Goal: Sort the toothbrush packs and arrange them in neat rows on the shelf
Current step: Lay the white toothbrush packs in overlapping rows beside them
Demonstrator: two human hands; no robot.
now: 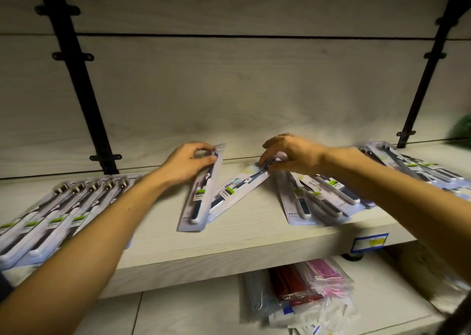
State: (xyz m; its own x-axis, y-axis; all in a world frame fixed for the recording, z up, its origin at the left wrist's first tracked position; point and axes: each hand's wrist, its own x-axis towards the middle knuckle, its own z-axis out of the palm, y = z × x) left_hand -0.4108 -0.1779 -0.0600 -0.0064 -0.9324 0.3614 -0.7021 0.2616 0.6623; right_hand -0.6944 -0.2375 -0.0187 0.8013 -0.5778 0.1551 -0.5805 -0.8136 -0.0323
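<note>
Pale wood shelf (229, 243) carried the toothbrush packs. Left hand (187, 162) pinched the top of one pack (197, 194) lying mid-shelf; right hand (288, 154) gripped the upper end of a slanted pack (238, 190) touching the first. A neat row (56, 215) lay left, loose packs (318, 197) right.
</note>
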